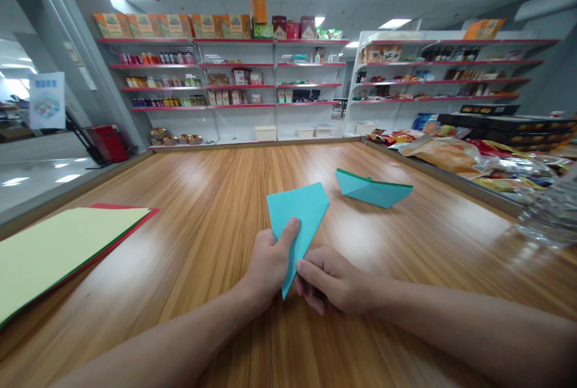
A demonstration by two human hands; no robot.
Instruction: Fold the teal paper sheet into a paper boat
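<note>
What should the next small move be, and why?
Perhaps slide the right hand up the right edge of the paper to crease it: that hand is at this edge, near the lower tip, and the left hand grips the paper.

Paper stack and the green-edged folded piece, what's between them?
In the head view: wooden tabletop and a folded blue sheet, held in the left hand with the right hand at its edge.

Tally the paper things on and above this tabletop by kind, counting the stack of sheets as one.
Held folded blue paper: 1
Folded blue-and-green paper, set down: 1
Stack of flat coloured sheets: 1
Total: 3
</note>
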